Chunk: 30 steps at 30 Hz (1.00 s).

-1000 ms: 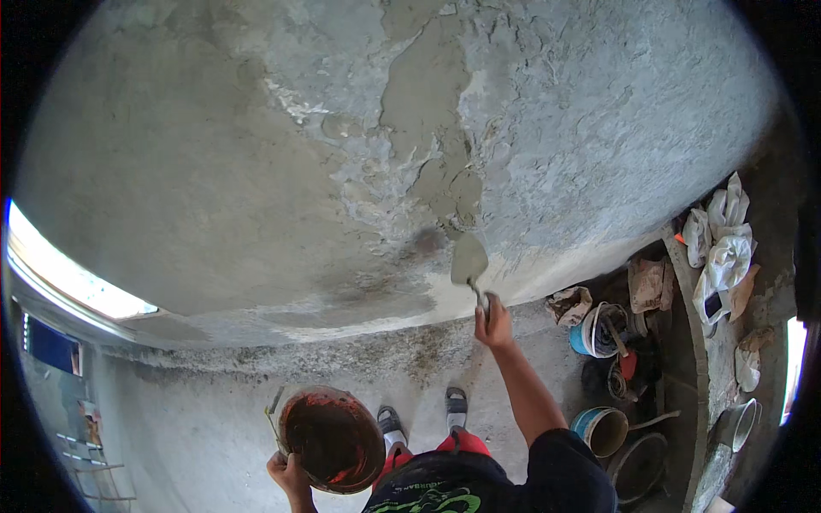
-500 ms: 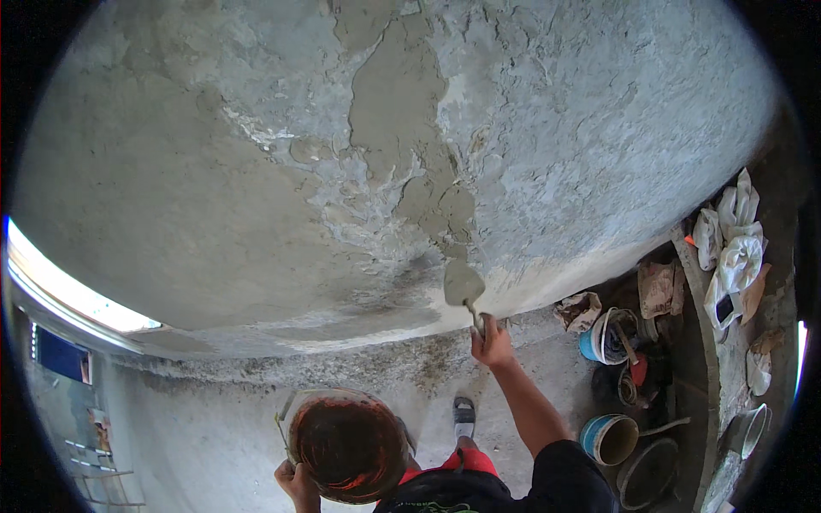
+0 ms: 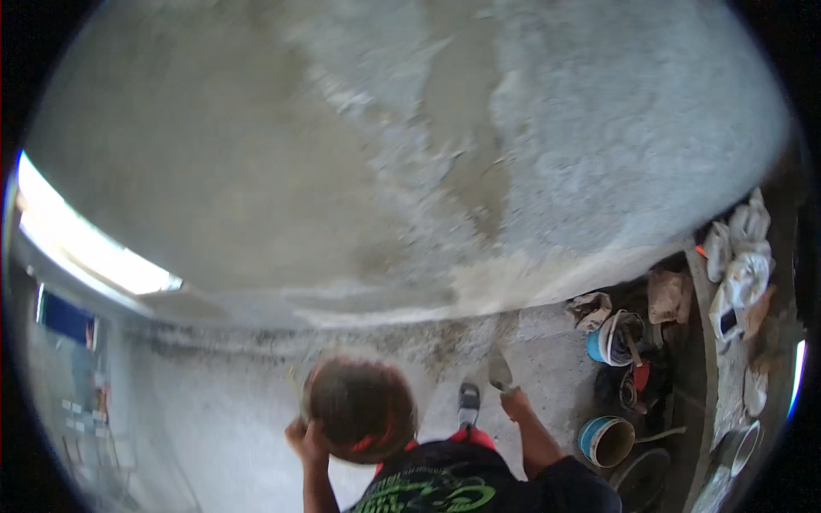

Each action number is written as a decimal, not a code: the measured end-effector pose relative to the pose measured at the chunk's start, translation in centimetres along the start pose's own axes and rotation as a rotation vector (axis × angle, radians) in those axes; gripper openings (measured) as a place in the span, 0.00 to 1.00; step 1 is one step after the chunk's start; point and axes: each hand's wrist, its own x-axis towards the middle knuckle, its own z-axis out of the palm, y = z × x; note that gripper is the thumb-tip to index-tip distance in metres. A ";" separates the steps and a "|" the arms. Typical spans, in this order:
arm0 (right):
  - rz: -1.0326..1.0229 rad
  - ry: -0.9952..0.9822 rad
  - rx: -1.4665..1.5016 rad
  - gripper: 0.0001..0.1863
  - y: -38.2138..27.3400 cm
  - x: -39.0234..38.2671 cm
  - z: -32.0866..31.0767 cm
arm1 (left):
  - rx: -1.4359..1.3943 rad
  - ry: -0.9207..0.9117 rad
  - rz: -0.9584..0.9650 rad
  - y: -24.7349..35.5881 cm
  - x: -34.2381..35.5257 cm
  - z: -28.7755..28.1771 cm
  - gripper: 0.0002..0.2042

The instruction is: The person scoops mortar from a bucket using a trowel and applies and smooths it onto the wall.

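My left hand (image 3: 308, 441) grips the near left rim of a round bucket (image 3: 359, 410), held in front of my body. Its inside is dark with reddish-brown smears, and motion blurs it. With my right hand (image 3: 516, 405) I hold a trowel (image 3: 501, 371) by its handle, the blade pointing away from me and down over the floor, apart from the wall. The rough grey wall (image 3: 581, 162) ahead bears a darker strip of fresh mortar (image 3: 466, 103) running down its middle.
To the right stand a blue-and-white bucket (image 3: 609, 440) and another blue-and-white bucket (image 3: 609, 337) with things in it. Several white sacks (image 3: 742, 278) lie on a ledge. A bright window opening (image 3: 94, 248) is at the left. My sandalled foot (image 3: 469, 400) is on the concrete floor.
The trowel has come off the wall and down toward my body with my right hand. The wall's mortar strip sits further right in view. The bucket stays in my left hand.
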 end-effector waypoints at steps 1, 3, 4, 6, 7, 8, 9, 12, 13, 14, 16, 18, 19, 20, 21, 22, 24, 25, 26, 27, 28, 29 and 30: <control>0.042 -0.102 0.010 0.20 1.2 -1.8 -0.6 | -0.073 0.045 -0.005 -0.3 0.5 0.5 0.11; 0.159 -0.267 0.170 0.18 1.3 -6.0 -3.1 | -0.032 0.007 0.033 0.9 1.8 0.8 0.15; 0.247 -0.316 0.324 0.17 -0.6 -7.8 -5.5 | -0.075 0.010 0.031 1.7 2.1 0.8 0.15; -0.093 -0.188 0.586 0.15 -1.2 -11.4 -8.0 | -0.063 0.009 0.232 2.8 3.3 1.2 0.14; -0.186 -0.101 0.540 0.15 -3.9 -12.9 -9.6 | -0.047 -0.003 0.242 4.1 3.8 1.2 0.13; -0.285 0.000 0.494 0.16 -6.1 -13.6 -11.0 | -0.044 -0.018 0.259 4.9 4.1 1.5 0.11; -0.464 0.043 0.445 0.19 -6.9 -12.9 -11.6 | -0.034 -0.008 0.248 4.9 4.1 1.3 0.11; -0.783 0.012 0.261 0.21 -14.5 -13.7 -16.0 | -0.138 -0.061 0.317 4.7 5.2 1.1 0.10; -0.906 -0.072 0.118 0.19 -17.9 -15.5 -18.1 | -0.146 -0.081 0.341 4.8 5.3 1.0 0.11; -0.897 -0.055 0.121 0.19 -20.9 -16.7 -19.4 | -0.156 -0.102 0.368 4.9 5.5 1.0 0.11; -0.862 -0.221 -0.030 0.18 -26.0 -18.6 -20.7 | -0.130 -0.128 0.433 4.9 5.8 0.4 0.13; -0.906 -0.203 -0.162 0.16 -29.8 -19.2 -20.6 | -0.107 -0.150 0.504 5.1 6.2 0.1 0.14; -0.954 -0.201 -0.299 0.16 -31.3 -19.2 -20.6 | -0.091 -0.173 0.547 5.2 6.2 0.0 0.12; -0.947 -0.192 -0.293 0.16 -32.5 -18.7 -20.4 | -0.074 -0.199 0.589 5.4 6.3 -0.1 0.10; -0.972 -0.234 -0.364 0.15 -33.4 -18.2 -20.1 | -0.076 -0.207 0.597 5.7 6.3 -0.2 0.10; -0.996 -0.279 -0.434 0.16 -34.3 -18.1 -19.8 | -0.063 -0.219 0.635 6.1 6.3 -0.3 0.10; -0.940 -0.278 -0.504 0.14 -35.5 -18.4 -19.1 | -0.048 -0.230 0.671 6.7 6.5 -0.4 0.11; -0.968 -0.270 -0.548 0.14 -35.3 -17.6 -18.0 | -0.044 -0.252 0.733 7.0 6.8 -0.4 0.11; -1.002 -0.265 -0.598 0.15 -35.2 -17.1 -17.3 | -0.040 -0.266 0.791 7.1 6.8 -0.5 0.12; -1.003 -0.270 -0.600 0.15 -35.0 -16.9 -16.9 | -0.029 -0.290 0.752 7.2 6.7 -0.6 0.13; -1.017 -0.316 -0.549 0.15 -34.8 -16.9 -16.7 | -0.027 -0.290 0.747 7.4 6.8 -0.6 0.13; -1.033 -0.363 -0.500 0.15 -34.6 -16.9 -16.5 | -0.046 -0.328 0.772 7.7 7.2 -0.6 0.15; -1.037 -0.372 -0.504 0.15 -35.0 -17.1 -17.0 | -0.062 -0.363 0.796 7.7 7.4 -0.8 0.18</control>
